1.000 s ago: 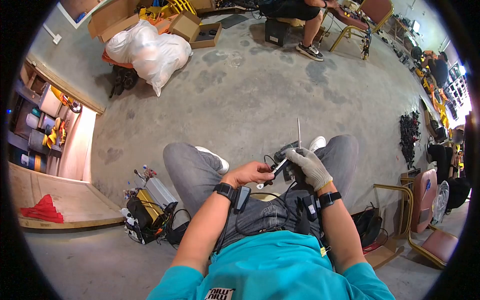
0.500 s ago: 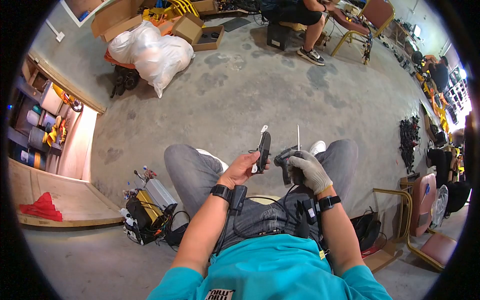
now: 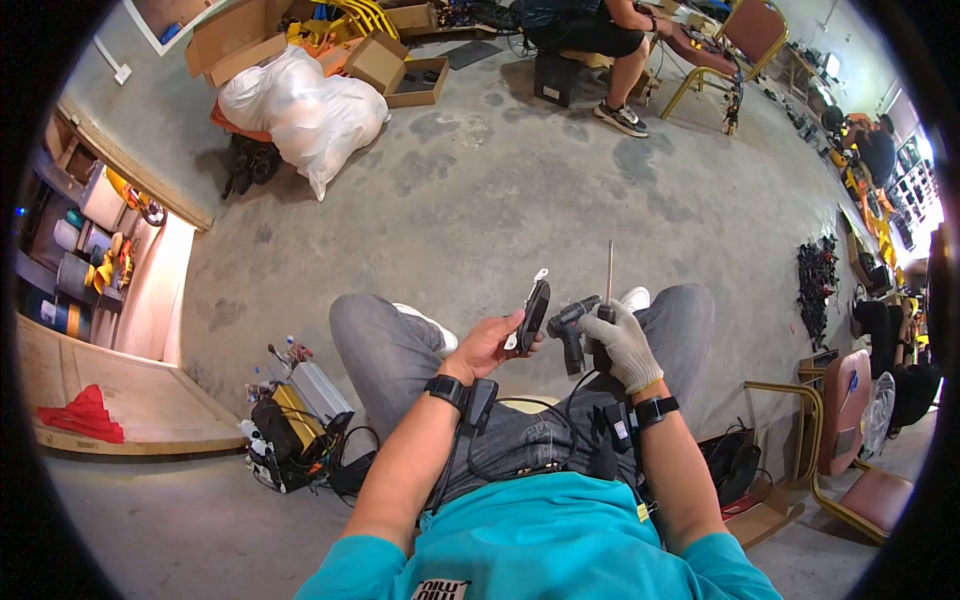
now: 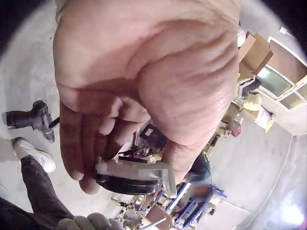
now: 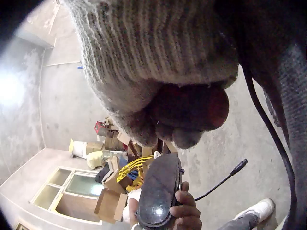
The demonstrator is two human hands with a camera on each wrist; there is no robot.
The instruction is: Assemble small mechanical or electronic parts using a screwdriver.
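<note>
Oval black unit point(image 3: 537, 312) is held up by the bare left hand point(image 3: 490, 340), in front of the lap between the knees, just beside the cordless drill point(image 3: 572, 350); it's gripped narrow, between thumb and fingers. Unit face is seen as smooth, dark and glossy, with a bright reflection near one end; its back is fitted with a whitish bracket point(image 4: 139, 170), one tab stuck out past the far end. Cable point(image 5: 218, 184) with a plug end is seen near it; whether they're joined can't be told. Screwdriver point(image 3: 611, 275) is clasped by the gloved right hand point(image 3: 628, 348), fingers wrapped round the dark handle, thin shaft pointed away from the body
</note>
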